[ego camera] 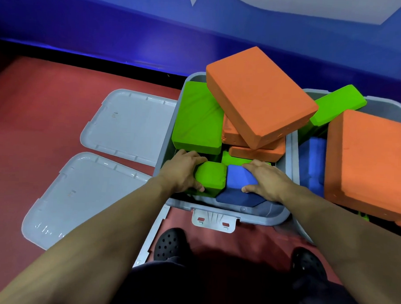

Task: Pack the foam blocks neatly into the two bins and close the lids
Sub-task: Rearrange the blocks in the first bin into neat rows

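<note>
Care is called for at the near end of the left grey plastic bin (217, 210), where two blocks are being seated side by side. The small green foam block (211, 177) is gripped by the left hand (182, 171), fingers curled over its far side and thumb on its near face. The blue foam block (238, 183) is held by the right hand (266, 177), fingers spread over its top and thumb at its near edge. Both would best be pressed down level and squared against the near wall, so that no corner rides up.

Foam blocks are heaped loosely in this bin: a large orange foam slab (259, 97) lies tilted across the top, well above the rim, with a large green foam slab (197, 117) beside it. By the look of it, these will need relaying flat before any lid can be shut. The right grey plastic bin (303, 227) is likewise overfilled. Two grey plastic lids (129, 123) lie on the red floor (35, 112), to the left of the bins.
</note>
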Motion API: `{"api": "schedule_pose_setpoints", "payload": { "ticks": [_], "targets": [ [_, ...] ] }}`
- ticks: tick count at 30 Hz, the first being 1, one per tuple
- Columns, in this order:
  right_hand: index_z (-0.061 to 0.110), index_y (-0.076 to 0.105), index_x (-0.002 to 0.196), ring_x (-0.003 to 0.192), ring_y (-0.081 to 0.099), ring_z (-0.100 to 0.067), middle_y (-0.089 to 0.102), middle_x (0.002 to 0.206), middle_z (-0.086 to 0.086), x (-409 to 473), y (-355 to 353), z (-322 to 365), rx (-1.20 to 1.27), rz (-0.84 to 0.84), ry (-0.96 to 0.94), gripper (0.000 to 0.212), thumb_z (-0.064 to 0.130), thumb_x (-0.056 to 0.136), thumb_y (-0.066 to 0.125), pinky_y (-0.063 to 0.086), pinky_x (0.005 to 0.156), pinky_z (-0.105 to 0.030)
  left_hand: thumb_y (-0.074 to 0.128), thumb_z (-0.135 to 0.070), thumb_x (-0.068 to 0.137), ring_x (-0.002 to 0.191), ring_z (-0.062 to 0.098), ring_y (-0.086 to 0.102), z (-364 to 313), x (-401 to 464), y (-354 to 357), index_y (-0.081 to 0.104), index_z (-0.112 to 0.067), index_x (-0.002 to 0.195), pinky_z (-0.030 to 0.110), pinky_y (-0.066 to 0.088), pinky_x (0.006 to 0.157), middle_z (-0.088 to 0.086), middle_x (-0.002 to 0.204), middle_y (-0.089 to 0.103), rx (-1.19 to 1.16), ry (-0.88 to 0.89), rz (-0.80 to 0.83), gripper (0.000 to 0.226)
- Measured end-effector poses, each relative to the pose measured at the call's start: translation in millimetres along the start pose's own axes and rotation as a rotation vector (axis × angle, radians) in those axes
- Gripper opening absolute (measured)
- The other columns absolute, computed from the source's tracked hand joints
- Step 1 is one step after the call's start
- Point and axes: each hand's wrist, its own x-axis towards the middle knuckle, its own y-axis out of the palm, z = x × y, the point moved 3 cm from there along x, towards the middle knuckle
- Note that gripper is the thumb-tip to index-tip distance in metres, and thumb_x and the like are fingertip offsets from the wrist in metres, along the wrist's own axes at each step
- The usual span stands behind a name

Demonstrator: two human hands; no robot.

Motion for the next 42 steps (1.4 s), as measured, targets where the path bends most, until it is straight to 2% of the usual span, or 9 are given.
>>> {"api": "schedule_pose_setpoints", "payload": {
  "ticks": [9,20,24,26,28,31,35,38,42],
  "targets": [
    [0.021,0.041,0.151,0.128,0.038,-0.017,0.044,0.136,0.008,11.7,11.0,0.4,0.082,-0.062,0.026,0.08,0.048,0.085,0.075,0.04,0.107,-0.039,0.087,-0.049,0.072,0.134,0.029,0.036,11.6,22.3,14.1,0.037,-0.023,0.156,0.04,0.037,0.111,0.0,0.15,0.046,0.018,-0.007,0.07,0.101],
    [0.023,0.056,0.134,0.118,0.046,-0.021,0.052,0.126,0.005,21.9,21.3,8.2,0.099,-0.215,0.118,0.074,0.046,0.07,0.087,0.041,0.098,-0.039,0.085,-0.045,0.077,0.145,0.03,0.026,34.6,38.1,35.0,0.027,-0.024,0.16,0.041,0.022,0.121,0.004,0.158,0.036,-0.135,-0.062,0.138,0.103],
    [0.027,0.054,0.136,0.12,0.045,-0.021,0.051,0.13,0.006,19.9,15.6,12.3,0.099,-0.153,0.126,0.076,0.049,0.071,0.085,0.038,0.101,-0.038,0.07,-0.061,0.084,0.157,0.022,0.007,30.1,29.4,38.4,0.011,-0.03,0.162,0.055,-0.007,0.124,-0.003,0.17,0.013,0.085,-0.04,0.124,0.103],
    [0.027,0.051,0.141,0.125,0.046,-0.022,0.051,0.135,0.005,15.8,7.3,15.1,0.106,-0.101,0.143,0.077,0.054,0.074,0.081,0.036,0.104,-0.039,0.069,-0.063,0.085,0.158,0.022,-0.001,24.4,23.6,36.1,0.004,-0.027,0.163,0.054,-0.009,0.124,-0.001,0.172,0.002,0.067,-0.077,0.161,0.109],
    [0.026,0.049,0.144,0.13,0.047,-0.024,0.051,0.143,0.003,8.5,-4.5,15.1,0.18,-0.063,0.184,0.081,0.056,0.076,0.079,0.037,0.108,-0.04,0.074,-0.061,0.082,0.157,0.027,0.012,18.7,18.4,27.3,0.014,-0.019,0.163,0.053,0.007,0.126,0.006,0.17,0.014,-0.143,-0.124,0.13,0.109],
    [0.017,0.054,0.14,0.13,0.053,-0.022,0.056,0.143,-0.001,-12.8,-29.0,17.3,0.485,-0.096,0.247,0.074,0.043,0.077,0.084,0.042,0.109,-0.037,0.078,-0.053,0.083,0.133,0.026,0.054,14.0,0.2,5.3,0.052,-0.015,0.146,0.044,0.041,0.114,0.004,0.142,0.059,-0.673,-0.263,-0.039,0.077],
    [0.014,0.069,0.115,0.112,0.066,-0.021,0.07,0.123,-0.01,-61.2,-63.9,30.1,1.171,-0.25,0.426,0.043,0.029,0.078,0.086,0.05,0.103,-0.037,0.069,-0.058,0.088,0.105,0.025,0.057,4.3,-29.7,-19.5,0.068,-0.013,0.101,0.039,0.044,0.094,0.009,0.113,0.061,-1.112,-0.604,-0.19,0.047],
    [0.025,0.068,0.092,0.123,0.058,-0.033,0.063,0.127,-0.015,-88.7,-82.1,44.8,1.452,-0.289,0.537,0.022,0.038,0.081,0.082,0.045,0.109,-0.05,0.062,-0.062,0.091,0.113,0.029,0.057,-26.0,-50.1,-39.0,0.055,-0.007,0.136,0.041,0.046,0.101,0.013,0.131,0.058,-1.494,-0.679,-0.129,0.071],
    [0.018,0.056,0.131,0.119,0.059,-0.024,0.061,0.135,-0.005,-87.8,-109.3,51.4,1.629,-0.3,0.587,0.069,0.054,0.077,0.08,0.049,0.103,-0.048,0.061,-0.066,0.089,0.11,0.021,0.061,-77.5,-50.0,-75.5,0.055,-0.017,0.132,0.04,0.05,0.098,0.005,0.125,0.062,-1.548,-0.543,-0.166,0.065]
  ]
}}
